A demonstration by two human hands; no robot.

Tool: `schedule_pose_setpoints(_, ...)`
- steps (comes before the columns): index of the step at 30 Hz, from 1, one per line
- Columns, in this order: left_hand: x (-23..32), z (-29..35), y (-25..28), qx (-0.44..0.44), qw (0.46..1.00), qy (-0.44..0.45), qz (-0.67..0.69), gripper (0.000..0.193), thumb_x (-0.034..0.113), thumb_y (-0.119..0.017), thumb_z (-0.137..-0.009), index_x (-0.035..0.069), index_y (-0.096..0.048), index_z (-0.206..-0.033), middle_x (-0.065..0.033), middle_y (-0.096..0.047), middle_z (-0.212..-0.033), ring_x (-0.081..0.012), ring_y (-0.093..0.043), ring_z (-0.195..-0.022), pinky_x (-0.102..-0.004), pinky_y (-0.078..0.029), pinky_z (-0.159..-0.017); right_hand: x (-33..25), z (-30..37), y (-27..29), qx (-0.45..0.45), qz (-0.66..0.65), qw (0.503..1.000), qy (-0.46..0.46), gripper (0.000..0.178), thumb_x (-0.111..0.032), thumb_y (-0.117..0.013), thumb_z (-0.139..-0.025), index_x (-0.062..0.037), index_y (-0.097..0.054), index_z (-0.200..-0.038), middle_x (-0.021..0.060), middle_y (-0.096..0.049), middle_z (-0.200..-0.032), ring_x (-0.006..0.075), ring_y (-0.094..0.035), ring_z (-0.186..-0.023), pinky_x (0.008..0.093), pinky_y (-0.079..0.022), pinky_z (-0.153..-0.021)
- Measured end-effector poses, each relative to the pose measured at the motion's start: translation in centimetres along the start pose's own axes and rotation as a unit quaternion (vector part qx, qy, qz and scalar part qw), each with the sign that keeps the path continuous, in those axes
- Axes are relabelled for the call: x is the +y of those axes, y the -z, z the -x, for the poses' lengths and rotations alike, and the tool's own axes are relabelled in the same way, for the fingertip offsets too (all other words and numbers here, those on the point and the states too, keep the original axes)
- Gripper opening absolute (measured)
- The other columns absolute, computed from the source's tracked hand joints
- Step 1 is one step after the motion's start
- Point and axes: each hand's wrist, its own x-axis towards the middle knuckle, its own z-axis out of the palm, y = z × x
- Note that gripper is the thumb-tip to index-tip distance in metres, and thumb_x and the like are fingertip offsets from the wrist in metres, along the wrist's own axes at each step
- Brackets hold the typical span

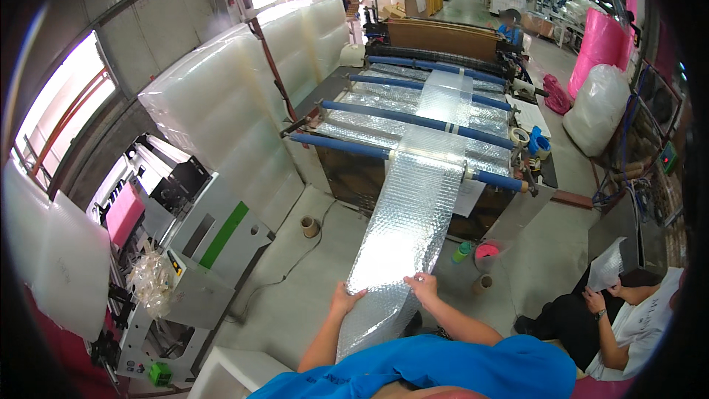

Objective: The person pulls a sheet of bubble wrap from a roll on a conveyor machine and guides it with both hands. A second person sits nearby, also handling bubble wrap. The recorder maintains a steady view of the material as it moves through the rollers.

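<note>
A long strip of clear, shiny bubble wrap (399, 207) slopes down from the blue rollers (354, 149) of a machine toward my body. My left hand (346, 300) pinches its left edge, thumb on top and fingers mostly hidden beneath. On the opposite edge, a little farther up, my right hand (422, 287) grips the film the same way. Between my hands the strip lies fairly flat with a bright glare above them. Its lower end drops past my blue shirt (421, 369), where I lose sight of it.
At right, a seated person (635, 325) holds a small piece of bubble wrap (607, 266). A grey machine (199, 251) stands left, before tall wrapped stacks (221, 96). Cardboard cores (310, 226), a green bottle (462, 252) and a cable lie about the floor. Tape rolls (519, 135) sit beside the rollers.
</note>
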Motion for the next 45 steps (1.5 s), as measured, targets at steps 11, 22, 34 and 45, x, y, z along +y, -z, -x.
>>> schedule_pose_setpoints(11,-1.8,0.5,1.0,-0.02,0.999,-0.006,0.039,0.073,0.047,-0.069,-0.058,0.0,-0.042,-0.107,-0.0177,-0.055,-0.096,-0.0258,-0.054,-0.089,-0.0328,-0.043,-0.075,2.2,8.2,-2.4,-0.067,0.009,0.997,-0.039,0.027,-0.024,-0.072,-0.061,-0.0009,-0.06,-0.068,0.0007,-0.052,-0.059,0.0082,-0.045,-0.053,0.0227,-0.036,-0.047)
schedule_pose_setpoints(22,-0.6,4.2,1.3,0.063,0.992,0.018,-0.106,0.06,0.052,-0.05,-0.071,0.005,-0.041,-0.108,-0.0195,-0.055,-0.095,-0.0336,-0.052,-0.09,-0.0395,-0.041,-0.075,3.2,8.3,-2.9,0.008,0.016,1.0,-0.014,0.023,-0.02,-0.072,-0.061,-0.0012,-0.059,-0.06,-0.0006,-0.052,-0.056,0.0072,-0.042,-0.05,0.0234,-0.034,-0.046)
schedule_pose_setpoints(34,-0.2,4.7,1.4,0.059,0.994,0.027,-0.092,0.053,0.051,-0.046,-0.075,0.005,-0.043,-0.101,-0.0195,-0.055,-0.093,-0.0333,-0.053,-0.088,-0.0416,-0.041,-0.073,2.6,8.6,-2.5,0.01,0.024,0.999,-0.032,0.025,-0.021,-0.073,-0.061,-0.0035,-0.055,-0.056,-0.0016,-0.049,-0.052,0.0061,-0.039,-0.046,0.0222,-0.031,-0.042)
schedule_pose_setpoints(45,-1.5,3.6,0.4,0.079,0.991,0.006,-0.111,0.05,0.049,-0.044,-0.076,0.004,-0.048,-0.097,-0.0211,-0.056,-0.087,-0.035,-0.053,-0.084,-0.0431,-0.041,-0.071,5.1,6.2,-1.9,-0.057,0.029,0.996,-0.066,0.024,-0.024,-0.071,-0.063,-0.0035,-0.057,-0.06,-0.0005,-0.052,-0.056,0.0072,-0.042,-0.047,0.0227,-0.034,-0.043)
